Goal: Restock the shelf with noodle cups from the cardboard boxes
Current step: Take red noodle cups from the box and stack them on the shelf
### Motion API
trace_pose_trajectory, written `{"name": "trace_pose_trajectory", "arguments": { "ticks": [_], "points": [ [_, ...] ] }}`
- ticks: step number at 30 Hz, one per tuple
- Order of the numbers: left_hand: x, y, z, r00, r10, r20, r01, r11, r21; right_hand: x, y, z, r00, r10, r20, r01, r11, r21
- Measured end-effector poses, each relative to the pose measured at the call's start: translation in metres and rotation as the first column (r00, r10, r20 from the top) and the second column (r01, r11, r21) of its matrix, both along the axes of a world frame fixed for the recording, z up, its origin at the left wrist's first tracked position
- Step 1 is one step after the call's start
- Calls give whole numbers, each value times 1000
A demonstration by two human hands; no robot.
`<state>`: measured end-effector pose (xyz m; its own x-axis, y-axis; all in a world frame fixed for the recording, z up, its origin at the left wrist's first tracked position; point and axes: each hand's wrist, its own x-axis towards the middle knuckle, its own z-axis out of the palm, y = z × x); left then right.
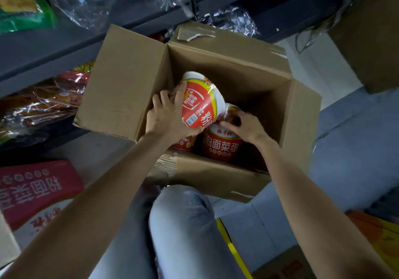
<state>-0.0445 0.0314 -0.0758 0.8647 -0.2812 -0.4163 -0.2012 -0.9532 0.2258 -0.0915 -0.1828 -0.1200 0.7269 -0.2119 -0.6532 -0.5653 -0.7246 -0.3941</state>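
An open cardboard box (129,84) stands on the floor in front of my knee. My left hand (166,116) grips a red and white noodle cup (200,99), tilted on its side just above the box's opening. My right hand (244,125) reaches into the box, its fingers curled round the top of a second cup (231,114), mostly hidden behind the hand. Below it another red cup (222,147) stands upright in the box, and a further cup (185,142) shows under my left wrist. The far half of the box looks empty.
A dark shelf (43,47) with plastic-wrapped packs (41,104) runs along the left and top. A red printed carton (34,190) lies at the lower left. More cardboard boxes stand at the upper right (371,41) and lower right (287,265). My knee (183,224) is in the foreground.
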Motion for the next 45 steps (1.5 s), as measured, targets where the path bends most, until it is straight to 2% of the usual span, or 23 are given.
{"name": "trace_pose_trajectory", "arguments": {
  "ticks": [1,3,4,6,8,10,13,15,18,21,22,26,29,32,35,41,45],
  "points": [
    [0,0,-1,1000,3,17,-2,1000,-5,1,-2,-10,989,132,-59,-137,987,-80],
    [0,0,-1,999,16,51,-14,999,-41,4,-4,-28,955,246,-165,-264,959,-103],
    [0,0,0,998,30,56,-27,997,-66,5,-4,-34,948,239,-209,-258,964,-69],
    [1,-1,1,997,67,44,-61,991,-121,6,-2,-42,955,131,-266,-137,991,-5],
    [2,-1,2,995,97,30,-90,981,-173,5,0,-42,967,18,-256,-19,1000,1],
    [2,1,6,991,133,4,-128,963,-237,3,0,-36,973,-6,-229,-1,1000,-28],
    [-3,8,19,977,204,-62,-213,908,-362,-3,-2,-3,995,11,-104,-16,999,-47],
    [-10,15,34,958,271,-90,-282,852,-441,-13,-6,22,995,-33,89,36,999,-25],
    [-26,32,56,918,384,-97,-368,736,-569,-29,-6,61,907,-233,351,189,970,156],
    [-43,57,83,855,510,-94,-421,577,-699,-37,7,106,779,-433,453,258,880,398],
    [-50,67,94,838,543,-55,-417,573,-706,-38,13,123,743,-475,471,256,853,456],
    [-76,112,147,777,584,232,-325,689,-648,-40,38,199,627,-522,578,166,815,555],
    [-91,139,184,737,568,367,-288,755,-589,-36,64,265,538,-461,706,-3,836,548],
    [-97,149,222,703,517,489,-204,804,-558,-25,97,329,445,-336,830,-197,868,456],
    [-91,155,256,654,529,541,-159,795,-586,-9,127,381,369,-227,902,-315,882,350],
    [-52,166,308,526,562,638,-49,769,-637,30,148,455,231,-153,961,-429,870,242],
    [-7,164,330,505,550,665,43,754,-656,60,159,485,109,-84,991,-440,889,124]
  ]
}}
